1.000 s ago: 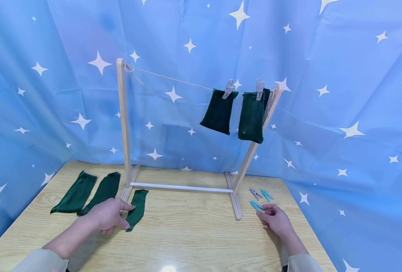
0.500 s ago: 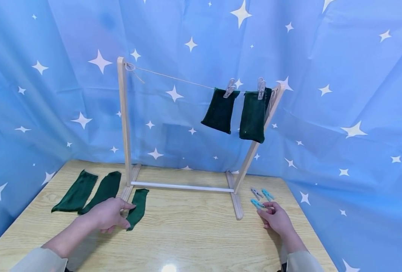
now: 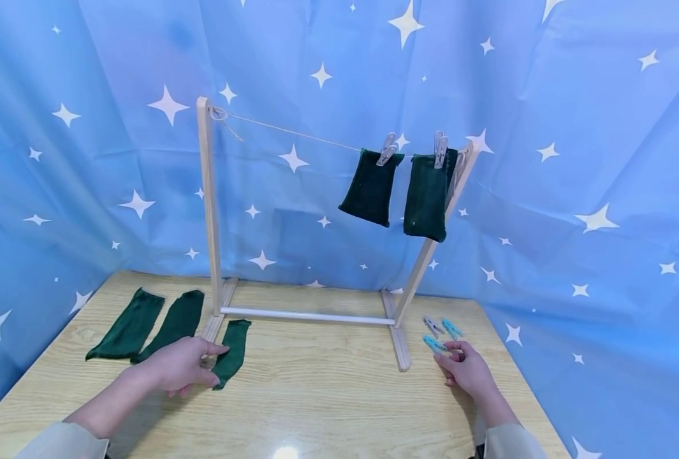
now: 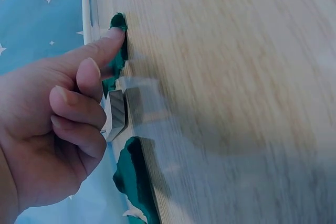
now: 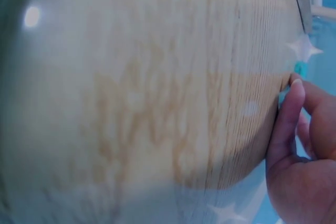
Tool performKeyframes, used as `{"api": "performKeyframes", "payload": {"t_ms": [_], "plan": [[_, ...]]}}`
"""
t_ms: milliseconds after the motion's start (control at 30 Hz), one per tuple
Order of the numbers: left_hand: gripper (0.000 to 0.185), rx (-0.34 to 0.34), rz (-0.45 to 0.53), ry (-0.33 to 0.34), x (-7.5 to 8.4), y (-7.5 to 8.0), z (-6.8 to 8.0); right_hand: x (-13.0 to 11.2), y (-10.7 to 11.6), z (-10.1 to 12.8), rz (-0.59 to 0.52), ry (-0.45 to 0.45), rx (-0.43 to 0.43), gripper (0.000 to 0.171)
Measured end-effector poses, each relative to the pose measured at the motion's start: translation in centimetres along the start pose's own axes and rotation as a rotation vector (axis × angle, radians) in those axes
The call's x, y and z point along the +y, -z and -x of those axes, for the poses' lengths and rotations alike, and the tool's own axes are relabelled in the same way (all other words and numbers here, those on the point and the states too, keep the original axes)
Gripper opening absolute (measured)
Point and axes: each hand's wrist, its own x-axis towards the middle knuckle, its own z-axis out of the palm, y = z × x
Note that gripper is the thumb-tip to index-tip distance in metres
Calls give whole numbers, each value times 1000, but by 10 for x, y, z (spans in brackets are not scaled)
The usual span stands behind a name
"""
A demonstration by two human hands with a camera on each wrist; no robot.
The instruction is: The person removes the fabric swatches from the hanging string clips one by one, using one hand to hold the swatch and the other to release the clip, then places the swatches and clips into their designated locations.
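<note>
My left hand touches the left edge of a small dark green cloth, thumb and forefinger apart on it. The left wrist view shows this green cloth under an outstretched digit, with the other fingers bent. On the right, my right hand pinches the end of a light blue clothespin between thumb and forefinger. Just beyond it lie a grey clothespin and a second blue clothespin. In the right wrist view, the fingers mostly hide the pinched clothespin.
A wooden clothesline stand spans the table back. Two green cloths hang from its string by grey clothespins. Two more green cloths lie at the left of the table. A starry blue curtain hangs behind.
</note>
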Motion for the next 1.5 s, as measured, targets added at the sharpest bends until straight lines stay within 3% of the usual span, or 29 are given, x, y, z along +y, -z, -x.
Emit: {"api": "performKeyframes", "payload": {"t_ms": [200, 367, 533, 667, 900, 1167, 1500], "plan": [[69, -25, 2, -42, -6, 3, -1, 4, -2, -1, -2, -10, 2, 57], [69, -33, 37, -125, -8, 6, 0, 4, -1, 3, -35, -10, 9, 60], [62, 26, 61, -171, -4, 5, -1, 11, 6, 7, -154, -23, -12, 67], [55, 103, 58, -181, 6, 4, -3, 5, 15, 15, -198, -30, 8, 61], [42, 170, 89, -271, 31, 8, -6, -39, 36, 36, -159, 66, 57, 60], [39, 170, 69, -330, 62, 14, -12, -92, 55, 50, -116, 245, 59, 56], [37, 190, 52, -417, 101, 30, -15, -180, 68, 74, -74, 437, 60, 44]]}}
